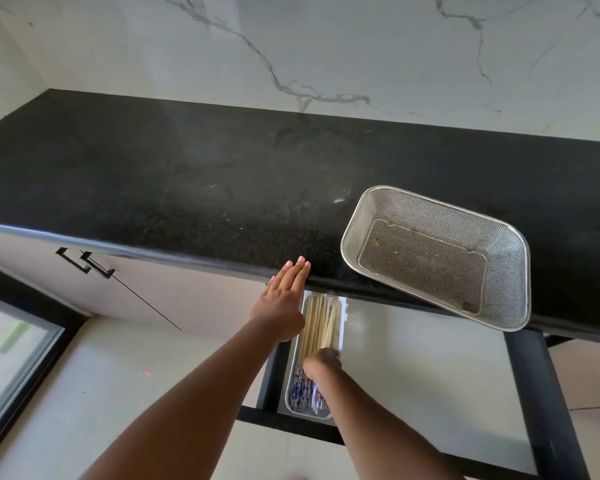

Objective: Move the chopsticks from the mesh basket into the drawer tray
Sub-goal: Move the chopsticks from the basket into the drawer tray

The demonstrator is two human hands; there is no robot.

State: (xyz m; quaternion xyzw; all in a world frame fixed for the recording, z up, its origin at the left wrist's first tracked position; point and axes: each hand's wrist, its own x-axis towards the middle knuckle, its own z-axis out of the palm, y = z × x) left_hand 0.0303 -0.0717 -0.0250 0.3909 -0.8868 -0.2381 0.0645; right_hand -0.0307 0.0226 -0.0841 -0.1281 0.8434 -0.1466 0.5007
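Note:
The metal mesh basket (437,256) sits on the black counter at the right, overhanging its front edge, with nothing in it. Below, in the open drawer, a narrow white tray (343,327) holds a bundle of pale wooden chopsticks (317,323) with blue-patterned ends toward me. My right hand (321,365) rests down on the middle of the bundle, fingers curled on the chopsticks. My left hand (283,299) is flat, fingers straight and together, beside the tray's left side with fingertips at the counter edge.
The black counter (187,188) runs across the view under a marble wall. The drawer (430,368) has a pale floor and dark frame. Cabinet doors with black handles (85,263) lie to the left, and a glass panel at far left.

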